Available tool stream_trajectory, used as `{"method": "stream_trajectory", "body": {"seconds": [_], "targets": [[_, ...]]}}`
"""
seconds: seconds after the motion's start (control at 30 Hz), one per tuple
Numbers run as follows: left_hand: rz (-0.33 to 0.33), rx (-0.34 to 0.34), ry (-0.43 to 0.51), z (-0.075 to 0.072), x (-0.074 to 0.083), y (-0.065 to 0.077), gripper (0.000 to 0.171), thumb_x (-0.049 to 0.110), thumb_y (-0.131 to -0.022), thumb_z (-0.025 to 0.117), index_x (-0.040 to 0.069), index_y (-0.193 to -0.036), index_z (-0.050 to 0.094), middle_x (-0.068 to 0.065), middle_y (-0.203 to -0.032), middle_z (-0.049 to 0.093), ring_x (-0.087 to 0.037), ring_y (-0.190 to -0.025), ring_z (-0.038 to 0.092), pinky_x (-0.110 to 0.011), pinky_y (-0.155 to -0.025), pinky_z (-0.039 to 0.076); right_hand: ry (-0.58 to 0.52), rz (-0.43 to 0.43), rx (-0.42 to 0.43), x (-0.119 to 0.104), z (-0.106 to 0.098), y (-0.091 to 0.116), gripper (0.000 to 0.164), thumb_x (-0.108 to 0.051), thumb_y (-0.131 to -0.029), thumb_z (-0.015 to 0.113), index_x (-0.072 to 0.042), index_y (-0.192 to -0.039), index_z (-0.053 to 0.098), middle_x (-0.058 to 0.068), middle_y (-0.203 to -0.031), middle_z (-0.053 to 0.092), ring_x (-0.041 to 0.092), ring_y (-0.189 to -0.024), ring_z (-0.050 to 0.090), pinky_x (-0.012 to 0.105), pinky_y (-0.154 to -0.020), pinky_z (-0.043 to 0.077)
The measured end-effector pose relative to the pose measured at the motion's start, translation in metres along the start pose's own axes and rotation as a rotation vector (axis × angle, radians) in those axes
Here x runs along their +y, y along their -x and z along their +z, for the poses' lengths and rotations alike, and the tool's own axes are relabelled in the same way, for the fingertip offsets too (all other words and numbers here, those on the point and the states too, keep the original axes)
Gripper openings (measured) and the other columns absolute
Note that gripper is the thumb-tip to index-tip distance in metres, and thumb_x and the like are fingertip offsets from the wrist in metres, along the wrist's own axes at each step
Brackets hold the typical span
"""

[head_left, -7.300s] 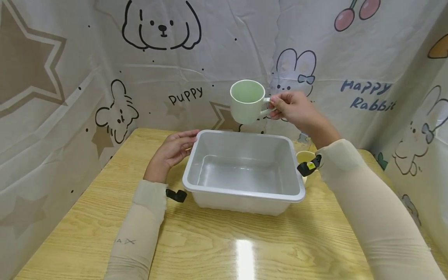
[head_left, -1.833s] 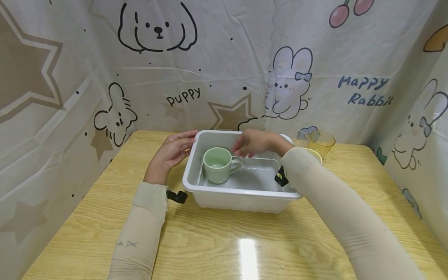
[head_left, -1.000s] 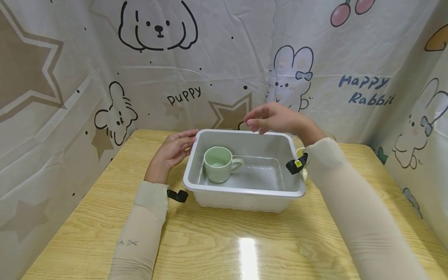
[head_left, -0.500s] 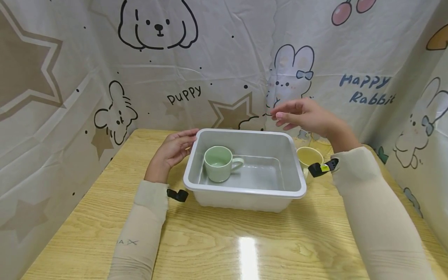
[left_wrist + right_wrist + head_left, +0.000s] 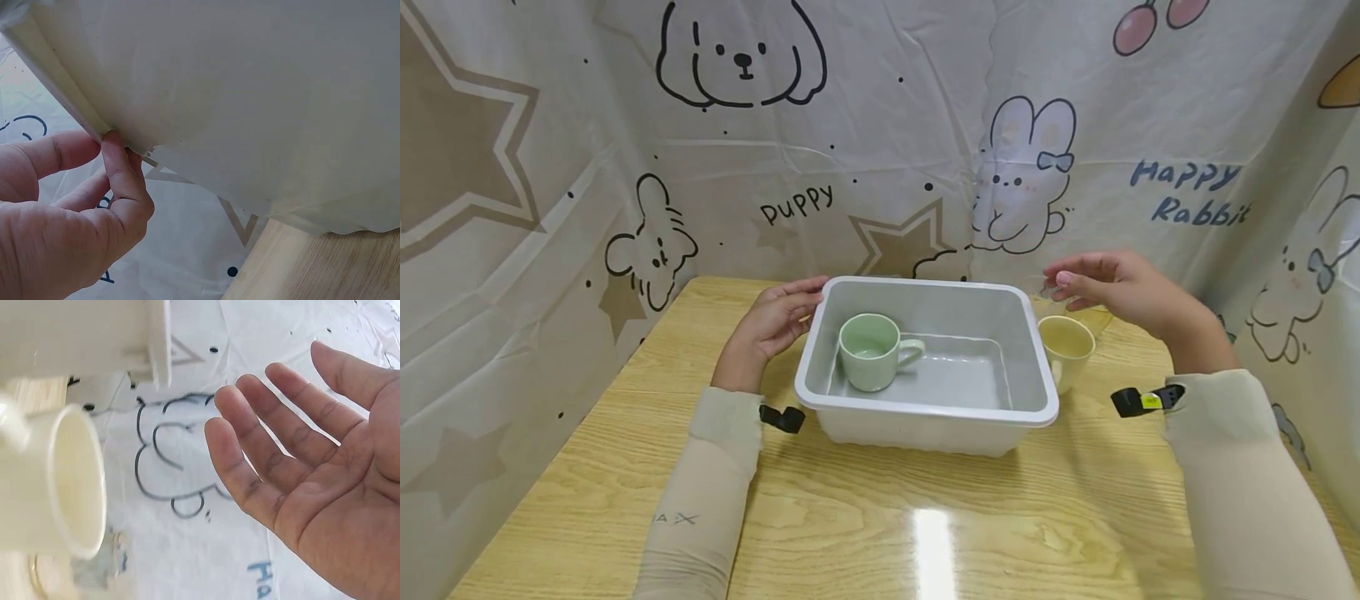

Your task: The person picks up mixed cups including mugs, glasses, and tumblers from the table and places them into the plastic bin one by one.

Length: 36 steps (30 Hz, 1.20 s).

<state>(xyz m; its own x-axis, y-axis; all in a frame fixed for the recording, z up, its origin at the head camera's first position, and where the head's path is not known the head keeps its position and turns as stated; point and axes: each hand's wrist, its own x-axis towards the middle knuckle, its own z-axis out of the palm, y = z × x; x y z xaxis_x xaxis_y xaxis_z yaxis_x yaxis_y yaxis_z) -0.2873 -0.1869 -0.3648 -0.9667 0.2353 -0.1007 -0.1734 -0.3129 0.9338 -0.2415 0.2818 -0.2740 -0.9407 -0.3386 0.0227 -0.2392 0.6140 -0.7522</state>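
A light grey plastic tub (image 5: 925,410) stands on the table. A pale green mug (image 5: 870,358) sits upright in its left part, handle to the right. My left hand (image 5: 769,325) touches the tub's left end from outside; in the left wrist view its fingertips (image 5: 114,140) meet the outer wall under the rim. My right hand (image 5: 1127,292) hovers in the air to the right of the tub, holding nothing, its fingers spread and slightly bent. Below and left of it stands a yellow mug (image 5: 1067,337), apart from the hand; its rim shows in the right wrist view.
Behind the yellow mug stand a clear glass (image 5: 1047,307) and an amber glass (image 5: 1097,321), both partly hidden. The wooden table (image 5: 850,517) ends at a printed cloth backdrop (image 5: 865,83) at the back and sides.
The green mug, held over the tub in the oldest frame, now sits in it, let go. My right hand has risen out of the tub and moved right, then lower. My left hand has stayed put.
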Motion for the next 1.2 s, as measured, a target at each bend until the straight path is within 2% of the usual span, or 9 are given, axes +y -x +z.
{"method": "stream_trajectory", "body": {"seconds": [0.2,0.3,0.43,0.6,0.73,0.97,1.1,1.2], "targets": [[-0.001,-0.006,0.004,0.0,0.001,0.001,0.045,-0.003,-0.102,0.056,-0.006,-0.146,0.049,-0.006,-0.118,0.066,-0.012,-0.09,0.065,-0.024,-0.076,0.056,-0.004,-0.013,0.025,0.028,-0.002,0.024,0.039,-0.026,-0.107,0.058,0.001,-0.134,0.062,-0.003,-0.117,0.071,0.015,-0.103,0.069,0.027,-0.084,0.058],[-0.001,-0.006,0.0,0.0,0.001,0.001,0.045,-0.003,-0.103,0.056,-0.006,-0.147,0.048,-0.006,-0.118,0.066,-0.011,-0.089,0.064,-0.023,-0.076,0.055,0.0,-0.005,0.016,0.04,-0.001,0.033,0.039,-0.026,-0.107,0.058,0.002,-0.135,0.06,0.002,-0.121,0.07,0.012,-0.103,0.069,0.026,-0.082,0.058],[-0.004,-0.001,-0.002,-0.001,0.001,0.001,0.045,-0.002,-0.103,0.056,-0.006,-0.147,0.048,-0.007,-0.12,0.065,-0.01,-0.086,0.062,-0.023,-0.075,0.054,0.017,0.008,0.001,0.053,0.002,0.042,0.04,-0.028,-0.107,0.057,0.001,-0.135,0.06,0.016,-0.125,0.068,0.011,-0.103,0.069,0.025,-0.082,0.058],[-0.006,-0.009,0.002,-0.001,0.0,0.001,0.046,-0.002,-0.103,0.056,-0.006,-0.148,0.047,-0.006,-0.119,0.065,-0.01,-0.085,0.061,-0.023,-0.076,0.054,0.018,0.016,-0.013,0.068,0.01,0.052,0.039,-0.027,-0.107,0.057,0.002,-0.134,0.061,0.02,-0.124,0.068,0.009,-0.101,0.069,0.027,-0.082,0.059],[-0.003,-0.011,-0.007,0.0,0.0,0.0,0.046,-0.002,-0.103,0.056,-0.006,-0.148,0.047,-0.005,-0.118,0.065,-0.01,-0.087,0.062,-0.023,-0.076,0.054,-0.014,0.024,-0.039,0.078,0.016,0.056,0.037,-0.025,-0.107,0.057,0.003,-0.131,0.062,0.015,-0.119,0.07,0.011,-0.101,0.069,0.03,-0.083,0.059],[-0.008,-0.016,-0.032,0.0,0.0,0.0,0.046,0.0,-0.104,0.055,-0.005,-0.149,0.047,-0.005,-0.123,0.063,-0.014,-0.098,0.062,-0.024,-0.079,0.055,-0.113,0.006,-0.024,0.094,0.021,0.062,0.029,-0.016,-0.108,0.053,0.008,-0.122,0.064,-0.002,-0.11,0.074,0.012,-0.099,0.071,0.031,-0.081,0.06],[-0.007,-0.008,-0.033,-0.001,0.0,0.0,0.046,0.0,-0.104,0.056,-0.004,-0.148,0.048,-0.005,-0.124,0.063,-0.015,-0.101,0.063,-0.025,-0.08,0.055,-0.151,0.019,-0.084,0.097,0.026,0.063,0.032,-0.016,-0.108,0.054,0.01,-0.125,0.062,-0.006,-0.113,0.074,0.014,-0.102,0.071,0.034,-0.083,0.06],[-0.007,-0.002,-0.029,-0.002,0.0,0.0,0.046,0.0,-0.103,0.057,-0.004,-0.148,0.049,-0.006,-0.125,0.063,-0.016,-0.102,0.063,-0.025,-0.081,0.056,-0.166,0.028,-0.143,0.099,0.031,0.062,0.034,-0.016,-0.108,0.054,0.011,-0.129,0.06,-0.003,-0.115,0.073,0.014,-0.104,0.07,0.035,-0.084,0.06]]}}
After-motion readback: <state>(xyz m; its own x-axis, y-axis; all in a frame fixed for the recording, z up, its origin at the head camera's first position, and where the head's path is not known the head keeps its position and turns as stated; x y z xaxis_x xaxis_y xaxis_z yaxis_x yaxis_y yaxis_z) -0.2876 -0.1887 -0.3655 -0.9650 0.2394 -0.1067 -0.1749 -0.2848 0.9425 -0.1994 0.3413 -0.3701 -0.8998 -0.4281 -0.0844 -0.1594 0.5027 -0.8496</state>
